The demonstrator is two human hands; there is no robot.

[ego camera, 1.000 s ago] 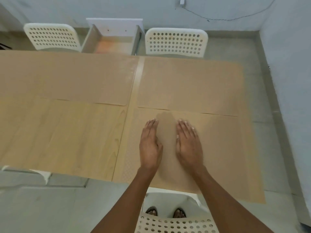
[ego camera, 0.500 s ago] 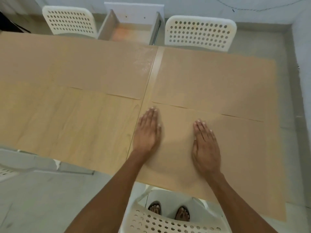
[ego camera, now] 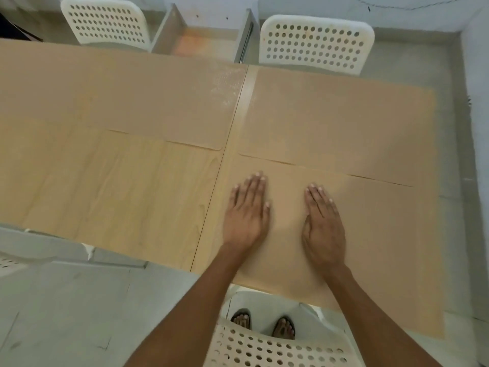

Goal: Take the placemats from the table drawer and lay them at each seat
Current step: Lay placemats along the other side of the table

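Three tan placemats lie on the light wooden table [ego camera: 105, 186]. The near right placemat [ego camera: 383, 234] sits at my seat. My left hand [ego camera: 247, 213] and my right hand [ego camera: 322, 223] rest flat on it, palms down, fingers together, a hand's width apart, holding nothing. A far right placemat [ego camera: 338, 123] lies in front of the far right chair. A far left placemat [ego camera: 119, 96] lies in front of the far left chair. The near left quarter of the table shows bare wood. The table drawer [ego camera: 206, 41] stands open at the far side.
Two white perforated chairs stand at the far side, the left chair [ego camera: 105, 19] and the right chair [ego camera: 315, 43], flanking the drawer. The back of a white chair [ego camera: 275, 348] is under my arms. Part of another chair [ego camera: 10, 260] shows at the near left. A wall runs along the right.
My hands have slid apart across the near right placemat, flattening it; the raised fold between them a second ago is gone. The view has shifted down and left.
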